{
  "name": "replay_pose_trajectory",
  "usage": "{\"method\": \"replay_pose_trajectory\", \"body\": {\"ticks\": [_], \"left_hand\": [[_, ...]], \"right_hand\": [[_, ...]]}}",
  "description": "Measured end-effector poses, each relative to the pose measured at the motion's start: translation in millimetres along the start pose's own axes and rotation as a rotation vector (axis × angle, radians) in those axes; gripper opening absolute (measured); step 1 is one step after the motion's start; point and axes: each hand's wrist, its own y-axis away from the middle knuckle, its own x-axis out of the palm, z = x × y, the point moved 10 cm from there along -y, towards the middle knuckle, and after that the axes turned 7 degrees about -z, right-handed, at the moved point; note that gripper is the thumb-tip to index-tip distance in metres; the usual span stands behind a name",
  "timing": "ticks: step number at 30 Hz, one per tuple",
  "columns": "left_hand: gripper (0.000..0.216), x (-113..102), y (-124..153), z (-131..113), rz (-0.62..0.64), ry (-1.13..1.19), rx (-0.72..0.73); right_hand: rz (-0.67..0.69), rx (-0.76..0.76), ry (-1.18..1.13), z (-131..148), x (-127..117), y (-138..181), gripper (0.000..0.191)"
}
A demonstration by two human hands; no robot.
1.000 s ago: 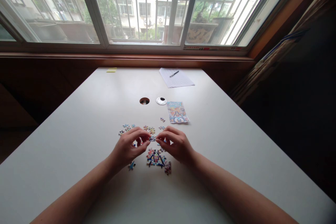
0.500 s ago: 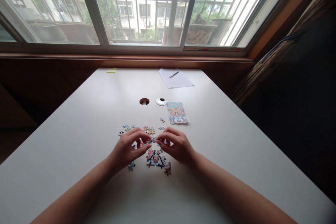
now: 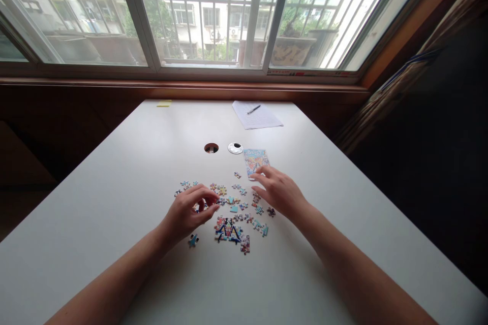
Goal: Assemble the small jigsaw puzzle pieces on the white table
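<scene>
My left hand [image 3: 192,207] has its thumb and forefinger curled together, pinching a small puzzle piece [image 3: 222,202] at the fingertips. Below it on the table lies a joined block of puzzle pieces [image 3: 227,231] with dark blue V shapes. A blue loose piece [image 3: 193,240] rests to the left of that block. My right hand [image 3: 280,190] is open, fingers apart and holding nothing, over the lower edge of the picture card [image 3: 255,158]. Several loose puzzle pieces [image 3: 259,210] lie between the hands; others are partly hidden behind my left hand.
On the white table [image 3: 114,172] are a round cable hole [image 3: 211,148] and its silver cover [image 3: 235,148]. A pen [image 3: 253,109] lies on paper sheets [image 3: 263,121] at the far side, with a yellow sticky note [image 3: 164,103] to the left. A barred window stands behind.
My right hand has moved away from my left, to the right and up toward the picture card, and its fingers have opened. The left hand stays almost in place.
</scene>
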Motion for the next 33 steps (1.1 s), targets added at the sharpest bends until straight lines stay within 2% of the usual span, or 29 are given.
{"method": "replay_pose_trajectory", "body": {"ticks": [4, 7, 9, 17, 22, 27, 30, 33], "left_hand": [[0.005, -0.5, 0.6, -0.1, -0.009, -0.006, 0.016], [0.005, -0.5, 0.9, -1.0, -0.01, -0.006, 0.021], [0.005, -0.3, 1.1, -1.3, -0.006, -0.005, 0.022], [0.005, -0.3, 0.9, -0.2, -0.004, -0.015, 0.035], [0.004, -0.9, 0.8, 0.1, -0.004, -0.027, 0.037], [0.005, 0.3, 1.2, -1.2, 0.005, -0.031, 0.058], [0.005, 0.5, 0.5, -1.3, 0.006, -0.029, 0.052], [0.006, -0.5, -0.4, -2.2, 0.003, -0.021, 0.045]], "right_hand": [[0.049, 0.054, 0.182, -29.6, 1.1, 5.1, 0.031], [0.061, 0.036, 0.218, -33.0, 3.5, 5.4, 0.023], [0.066, 0.007, 0.221, -33.0, 6.7, 4.8, 0.014], [-0.091, 0.06, 0.11, -52.8, -4.6, 5.0, 0.014], [-0.038, 0.009, 0.059, -51.0, 9.8, 5.7, 0.031], [-0.01, 0.074, 0.073, -59.6, 18.9, 6.0, 0.021], [-0.123, 0.208, -0.02, -72.7, 8.0, 8.7, 0.021], [-0.378, 0.483, -0.283, -104.1, -6.8, 21.6, 0.022]]}}
